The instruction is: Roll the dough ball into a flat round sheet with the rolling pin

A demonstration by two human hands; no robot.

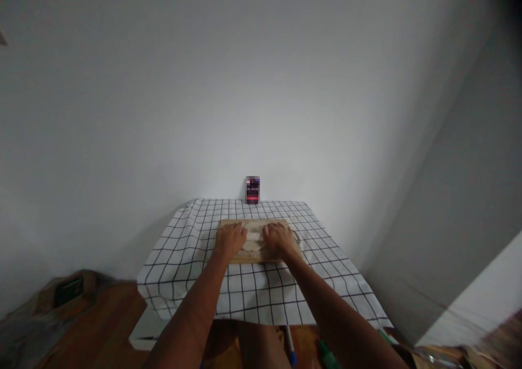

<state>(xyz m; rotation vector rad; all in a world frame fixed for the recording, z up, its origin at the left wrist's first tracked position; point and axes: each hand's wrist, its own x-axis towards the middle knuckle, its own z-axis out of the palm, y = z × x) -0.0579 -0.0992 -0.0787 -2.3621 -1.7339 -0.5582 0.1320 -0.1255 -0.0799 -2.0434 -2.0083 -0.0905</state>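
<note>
A wooden board point(244, 260) with a pale, floury surface lies on the checked tablecloth. Across it, between my hands, runs a whitish rolling pin point(255, 236); both its ends are hidden under my fingers. Flattened pale dough point(253, 245) shows just below the pin. My left hand point(231, 237) curls over the pin's left end, at the left side of the board. On the other end rests my right hand point(278, 237), fingers bent and close together. Beside the right hand, part of a round-rimmed item point(297, 237) is visible, its kind unclear.
The white tablecloth point(175, 266) with dark grid lines covers the table. A phone-like dark object point(253, 190), blurred, stands against the wall at the back edge. A box point(67, 293) sits on the floor at left. Below the front edge are a blue-tipped stick point(292, 352) and a green item point(328, 354).
</note>
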